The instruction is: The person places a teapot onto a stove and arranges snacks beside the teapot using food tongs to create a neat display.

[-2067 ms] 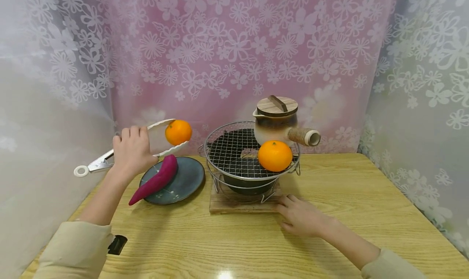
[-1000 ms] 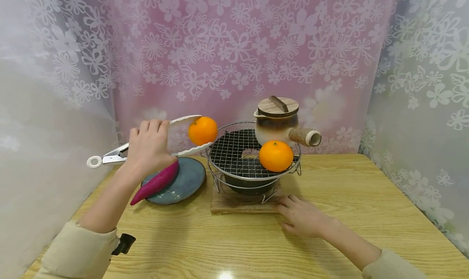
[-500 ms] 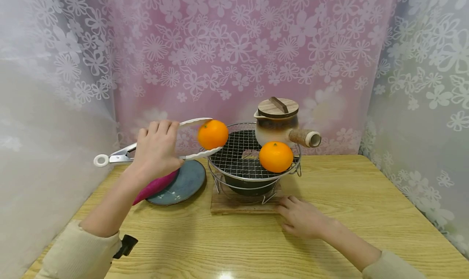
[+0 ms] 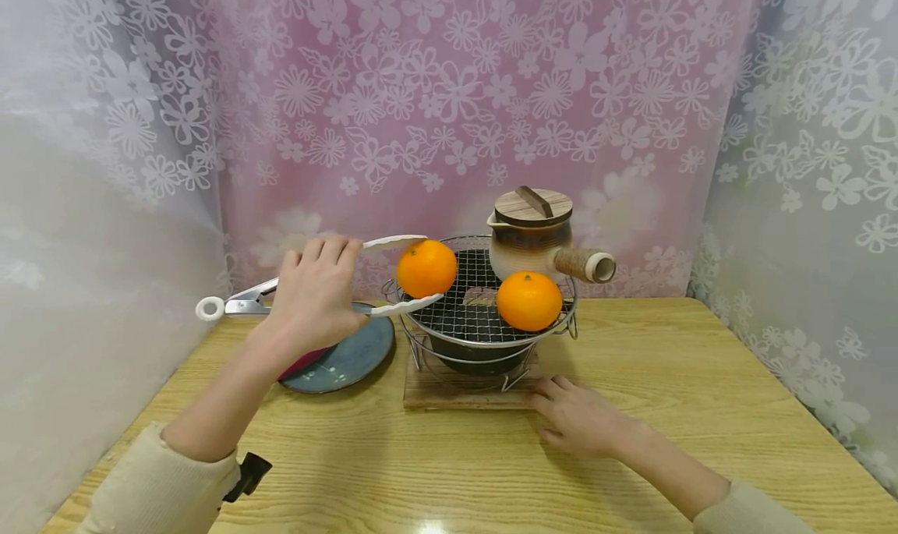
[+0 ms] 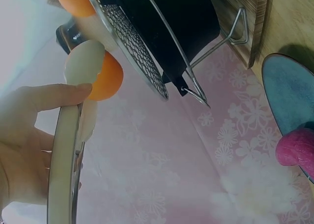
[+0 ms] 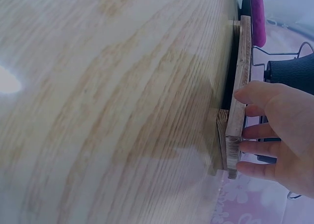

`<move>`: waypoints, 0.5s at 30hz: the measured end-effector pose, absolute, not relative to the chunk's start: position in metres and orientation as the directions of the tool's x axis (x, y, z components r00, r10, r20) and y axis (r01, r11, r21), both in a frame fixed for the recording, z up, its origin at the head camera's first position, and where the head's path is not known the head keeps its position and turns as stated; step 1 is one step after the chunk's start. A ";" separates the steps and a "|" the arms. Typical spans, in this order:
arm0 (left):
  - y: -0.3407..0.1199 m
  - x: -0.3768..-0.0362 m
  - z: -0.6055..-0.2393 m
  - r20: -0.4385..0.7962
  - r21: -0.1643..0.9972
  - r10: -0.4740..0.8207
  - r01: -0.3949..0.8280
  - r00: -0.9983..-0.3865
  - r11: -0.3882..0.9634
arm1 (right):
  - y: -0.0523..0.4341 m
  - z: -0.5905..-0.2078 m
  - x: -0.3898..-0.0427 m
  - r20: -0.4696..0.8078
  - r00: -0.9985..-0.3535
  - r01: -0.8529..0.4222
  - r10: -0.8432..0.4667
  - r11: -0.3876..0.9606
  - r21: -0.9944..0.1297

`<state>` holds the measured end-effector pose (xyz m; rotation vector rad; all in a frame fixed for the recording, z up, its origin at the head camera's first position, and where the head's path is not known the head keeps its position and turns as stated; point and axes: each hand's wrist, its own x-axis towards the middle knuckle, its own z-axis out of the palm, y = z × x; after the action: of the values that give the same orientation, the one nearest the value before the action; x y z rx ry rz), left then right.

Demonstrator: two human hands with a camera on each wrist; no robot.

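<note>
Floral curtains close in the wooden desk (image 4: 666, 409); my left hand (image 4: 316, 296) squeezes the tongs (image 4: 238, 304), whose blades clamp an orange (image 4: 426, 268) over the left rim of the wire grill (image 4: 463, 316); a second orange (image 4: 528, 300) and a lidded pot (image 4: 529, 234) crowd the mesh; a blue plate (image 4: 358, 351) lies beneath my wrist. My right hand (image 4: 578, 421) lies flat, its fingers relaxed; only the right wrist view shows its fingertips (image 6: 250, 94) touching the wooden board (image 6: 238, 101) (the sweet potato (image 6: 257, 15) is beyond).

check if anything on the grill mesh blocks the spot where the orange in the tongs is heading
Nothing visible does. The orange in the tongs hangs at the left rim of the grill mesh, and the mesh beside it is bare. The second orange and the clay pot sit on the right and far side.
</note>
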<state>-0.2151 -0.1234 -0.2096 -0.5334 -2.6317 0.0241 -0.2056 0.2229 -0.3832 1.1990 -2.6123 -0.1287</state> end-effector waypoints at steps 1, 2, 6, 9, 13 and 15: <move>-0.123 -0.215 -0.210 0.428 -0.107 0.377 0.368 -0.821 0.924 | 0.223 -0.383 -0.206 0.204 -0.622 -0.733 -0.756 0.653 0.190; -0.122 -0.214 -0.210 0.429 -0.108 0.380 0.371 -0.820 0.922 | 0.223 -0.383 -0.206 0.205 -0.620 -0.733 -0.757 0.652 0.191; -0.119 -0.212 -0.210 0.429 -0.110 0.394 0.386 -0.813 0.916 | 0.223 -0.384 -0.206 0.202 -0.623 -0.732 -0.755 0.655 0.188; -0.117 -0.210 -0.211 0.424 -0.112 0.406 0.398 -0.809 0.910 | 0.223 -0.384 -0.206 0.197 -0.627 -0.731 -0.753 0.657 0.186; -0.114 -0.209 -0.211 0.418 -0.116 0.423 0.414 -0.804 0.903 | 0.223 -0.384 -0.206 0.201 -0.623 -0.731 -0.756 0.654 0.196; -0.113 -0.207 -0.211 0.416 -0.116 0.430 0.422 -0.802 0.899 | 0.223 -0.385 -0.207 0.204 -0.621 -0.730 -0.757 0.653 0.200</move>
<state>-0.2075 -0.1128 -0.2107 -0.6199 -2.6232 0.0248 -0.2069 0.2235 -0.3848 1.1969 -2.6032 -0.1415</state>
